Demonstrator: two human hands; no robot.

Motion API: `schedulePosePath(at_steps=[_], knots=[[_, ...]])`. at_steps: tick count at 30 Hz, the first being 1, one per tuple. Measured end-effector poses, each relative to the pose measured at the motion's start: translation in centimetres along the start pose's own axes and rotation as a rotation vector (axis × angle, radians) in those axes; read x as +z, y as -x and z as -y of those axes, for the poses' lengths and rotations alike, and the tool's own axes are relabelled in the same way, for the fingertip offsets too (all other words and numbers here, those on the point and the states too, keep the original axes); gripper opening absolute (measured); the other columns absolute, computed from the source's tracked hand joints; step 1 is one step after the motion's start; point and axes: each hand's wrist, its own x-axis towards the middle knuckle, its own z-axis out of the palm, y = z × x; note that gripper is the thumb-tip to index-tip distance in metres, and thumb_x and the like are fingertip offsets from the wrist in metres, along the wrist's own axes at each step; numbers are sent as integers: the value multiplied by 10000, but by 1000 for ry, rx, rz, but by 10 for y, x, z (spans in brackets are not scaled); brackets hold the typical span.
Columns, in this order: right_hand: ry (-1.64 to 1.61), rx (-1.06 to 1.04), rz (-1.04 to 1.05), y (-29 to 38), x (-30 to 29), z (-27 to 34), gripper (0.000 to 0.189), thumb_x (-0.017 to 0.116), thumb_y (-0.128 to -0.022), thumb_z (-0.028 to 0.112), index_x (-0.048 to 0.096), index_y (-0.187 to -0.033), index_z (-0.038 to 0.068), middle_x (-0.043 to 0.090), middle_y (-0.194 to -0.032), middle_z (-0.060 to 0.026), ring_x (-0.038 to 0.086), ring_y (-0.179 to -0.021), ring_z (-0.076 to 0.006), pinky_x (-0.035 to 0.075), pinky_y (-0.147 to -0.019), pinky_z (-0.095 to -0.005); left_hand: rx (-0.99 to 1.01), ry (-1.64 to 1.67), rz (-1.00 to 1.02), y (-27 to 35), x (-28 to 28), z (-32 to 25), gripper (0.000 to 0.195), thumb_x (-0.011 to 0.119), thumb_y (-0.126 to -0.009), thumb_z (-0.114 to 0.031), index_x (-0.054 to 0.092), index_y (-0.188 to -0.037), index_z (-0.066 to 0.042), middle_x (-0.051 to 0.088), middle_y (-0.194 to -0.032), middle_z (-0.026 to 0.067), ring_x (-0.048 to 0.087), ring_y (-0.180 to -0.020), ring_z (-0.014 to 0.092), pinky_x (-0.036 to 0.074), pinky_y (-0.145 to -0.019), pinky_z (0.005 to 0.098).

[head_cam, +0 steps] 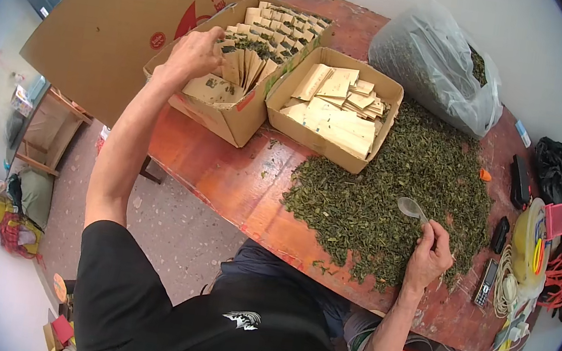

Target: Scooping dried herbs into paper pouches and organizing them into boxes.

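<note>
My right hand (429, 256) pinches the handle of a clear plastic spoon (410, 207). The spoon's bowl hangs over a broad spread of dried green leaves (350, 214), perhaps tea. Farther off, my left hand (196, 55) reaches over the left side of a cardboard box (219, 122), its fingers beside the upright paper packets. Whether it grips one of them is hidden. Rows of small brown paper packets (274, 28) stand in that box, with leaves showing at their open tops. A smaller cardboard box (317, 140) beside it holds flat paper packets (341, 125) in a loose pile.
At the back of the red wooden table (216, 183) leans a translucent plastic bag (429, 62) of leaves. A keypad phone (485, 282), coiled cord (506, 285) and a plastic container (530, 240) line the right edge. A large cardboard flap (119, 31) rises at left.
</note>
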Motion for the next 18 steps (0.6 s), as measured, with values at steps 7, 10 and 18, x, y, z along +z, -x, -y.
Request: schedulePosePath(at_steps=[7, 10, 18], knots=[[1, -11, 5, 2, 0, -2, 89, 714, -971, 42, 756, -1042, 7, 686, -731, -38, 589, -615, -88, 443, -544, -268, 264, 225, -98, 19, -13, -77, 357, 755, -883, -201, 672, -1188, -35, 742, -982, 228, 718, -979, 405, 559, -878, 500], [-6, -12, 7, 1, 2, 0, 84, 715, -969, 40, 756, -1036, 9, 684, -733, -38, 585, -613, -90, 438, -544, -266, 349, 255, -66, 18, -1, -120, 318, 702, -903, -171, 654, -1146, 28, 726, -950, 266, 716, -963, 421, 559, -873, 508], [27, -59, 17, 2, 3, -5, 119, 693, -986, 48, 753, -1081, 11, 737, -814, -21, 608, -653, -65, 470, -581, -237, 418, 114, 8, -15, 61, -166, 211, 577, -851, -74, 656, -960, 89, 712, -932, 327, 711, -944, 482, 575, -862, 521]])
